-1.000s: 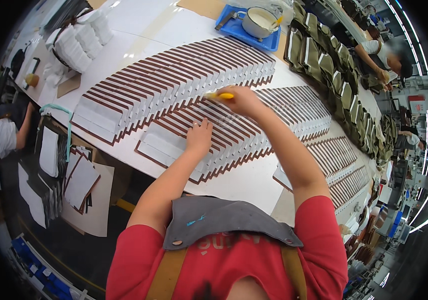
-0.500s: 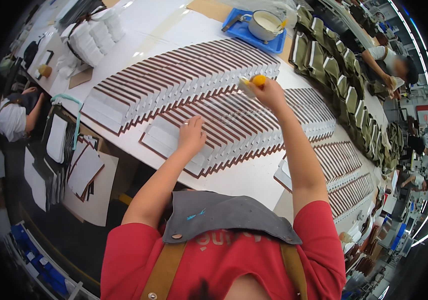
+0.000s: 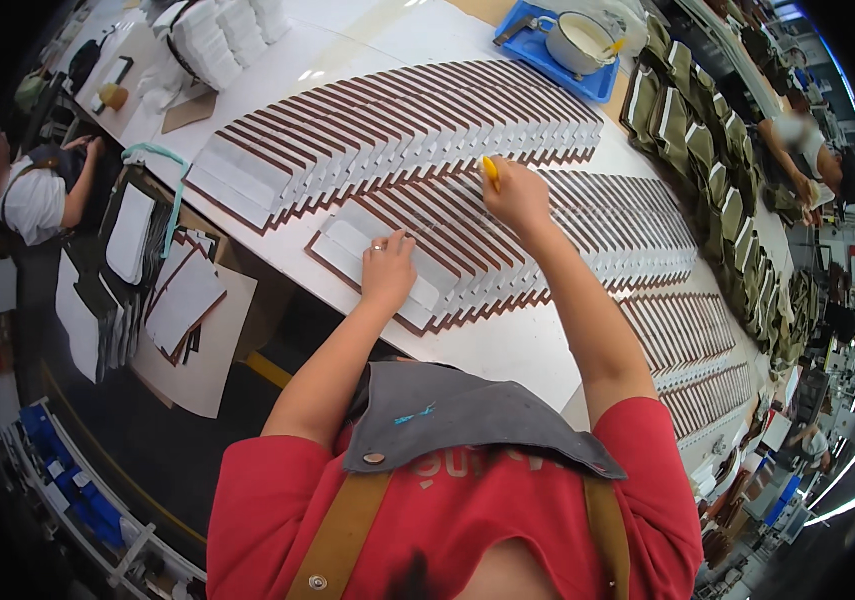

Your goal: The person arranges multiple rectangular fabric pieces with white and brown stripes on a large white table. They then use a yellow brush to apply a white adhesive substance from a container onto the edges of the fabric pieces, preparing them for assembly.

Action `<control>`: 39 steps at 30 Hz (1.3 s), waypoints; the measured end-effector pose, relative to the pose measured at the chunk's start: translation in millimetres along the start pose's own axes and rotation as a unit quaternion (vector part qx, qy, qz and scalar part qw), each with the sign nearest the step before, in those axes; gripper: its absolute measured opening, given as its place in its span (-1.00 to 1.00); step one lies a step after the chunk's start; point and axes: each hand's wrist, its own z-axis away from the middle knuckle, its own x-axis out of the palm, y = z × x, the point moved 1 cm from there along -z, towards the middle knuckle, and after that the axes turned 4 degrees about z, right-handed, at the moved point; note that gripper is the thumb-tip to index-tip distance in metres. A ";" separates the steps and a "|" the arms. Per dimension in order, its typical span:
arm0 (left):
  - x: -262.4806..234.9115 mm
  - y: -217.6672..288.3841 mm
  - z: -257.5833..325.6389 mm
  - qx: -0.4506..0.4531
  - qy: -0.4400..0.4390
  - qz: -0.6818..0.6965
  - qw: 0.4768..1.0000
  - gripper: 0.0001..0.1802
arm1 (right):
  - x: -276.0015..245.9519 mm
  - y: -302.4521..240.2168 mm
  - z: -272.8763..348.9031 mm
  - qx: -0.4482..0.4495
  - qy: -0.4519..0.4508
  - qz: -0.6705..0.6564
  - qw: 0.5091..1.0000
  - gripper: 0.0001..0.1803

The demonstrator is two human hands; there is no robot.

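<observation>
My right hand (image 3: 520,205) is closed around the yellow handle of a brush (image 3: 491,172), above the middle of the near row of overlapping panels (image 3: 478,235). These panels are white-faced with brown edges, fanned out like steps. The brush's bristle end is hard to make out now. At the left end of the same row, my left hand (image 3: 389,270) rests with its fingers spread on the panels, a ring on one finger. A second fanned row of panels (image 3: 398,125) lies just beyond.
At the far side a blue tray (image 3: 603,84) carries a white pot (image 3: 576,48) of pale liquid. Olive-green pieces (image 3: 673,115) lie in bundles on the right. White stacks (image 3: 223,45) stand at the far left. Stacked panels (image 3: 186,305) hang below the table's left edge. Co-workers sit nearby.
My right hand has come slightly left and nearer, turning the brush so its bristles no longer show clearly. The left hand stays on the panel ends. The whole view has shifted a little.
</observation>
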 end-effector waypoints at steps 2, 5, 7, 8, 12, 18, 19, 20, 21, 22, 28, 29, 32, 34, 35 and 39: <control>-1.3 -0.6 -1.1 -0.008 -0.009 -0.004 1.000 -0.52 | -3.6 -33.9 -2.7 0.004 -0.050 -0.209 0.977 -0.84; -0.7 0.1 -4.0 0.006 0.017 -0.011 1.000 -0.52 | 28.9 -62.2 -15.3 -0.183 -0.051 -0.238 0.952 -0.78; -0.1 -0.5 -4.3 0.000 0.015 -0.024 1.000 -0.54 | 35.7 -71.0 -27.9 -0.205 -0.188 -0.152 0.948 -0.75; -0.1 -1.0 -4.2 -0.002 0.014 -0.030 0.999 -0.55 | 33.4 -67.5 -34.0 -0.202 -0.211 -0.144 0.946 -0.75; 1.0 0.5 -4.2 -0.013 0.013 -0.024 1.000 -0.54 | 17.2 -10.3 -55.2 -0.164 -0.296 -0.072 0.938 -0.73; 5.0 -2.3 -1.7 -0.016 0.016 -0.028 0.999 -0.54 | -9.1 -27.9 -57.6 -0.172 -0.214 0.056 0.960 -0.77; 5.8 -2.9 -3.2 -0.017 0.011 -0.029 0.999 -0.54 | -2.0 -41.6 -54.3 -0.180 -0.191 -0.011 0.965 -0.77; 6.5 -3.2 -3.4 -0.018 0.006 -0.030 0.999 -0.54 | 7.9 -54.8 -50.6 -0.187 -0.168 -0.078 0.965 -0.77; 7.2 -3.6 -2.8 -0.015 0.010 -0.042 0.999 -0.54 | 19.0 -68.9 -46.1 -0.211 -0.143 -0.174 0.951 -0.77; 7.8 -3.1 -3.1 -0.011 0.014 -0.054 0.998 -0.55 | 28.7 -80.8 -43.2 -0.233 -0.114 -0.266 0.928 -0.77; 7.7 -4.5 -2.9 -0.010 0.014 -0.047 0.999 -0.56 | 25.8 -80.7 -59.2 -0.213 -0.286 -0.066 0.932 -0.79; 5.7 -2.9 -2.9 -0.012 0.008 -0.034 0.999 -0.56 | 25.1 -64.4 -62.6 -0.211 -0.281 -0.033 0.935 -0.79; 4.5 -2.0 -1.7 -0.023 0.009 -0.015 1.000 -0.56 | -1.3 -35.2 -66.9 -0.184 -0.297 0.072 0.934 -0.79; 1.0 0.8 -0.2 -0.017 0.028 -0.009 0.999 -0.58 | -7.4 -28.0 -61.9 -0.151 -0.241 0.089 0.955 -0.80; 0.1 1.9 0.7 -0.015 0.038 -0.007 0.999 -0.59 | -9.3 -27.1 -58.3 -0.134 -0.212 0.098 0.963 -0.80; 2.8 -2.4 9.4 0.020 0.030 -0.078 0.996 -0.65 | 12.6 -63.1 -18.9 -0.028 -0.147 -0.241 0.959 -0.79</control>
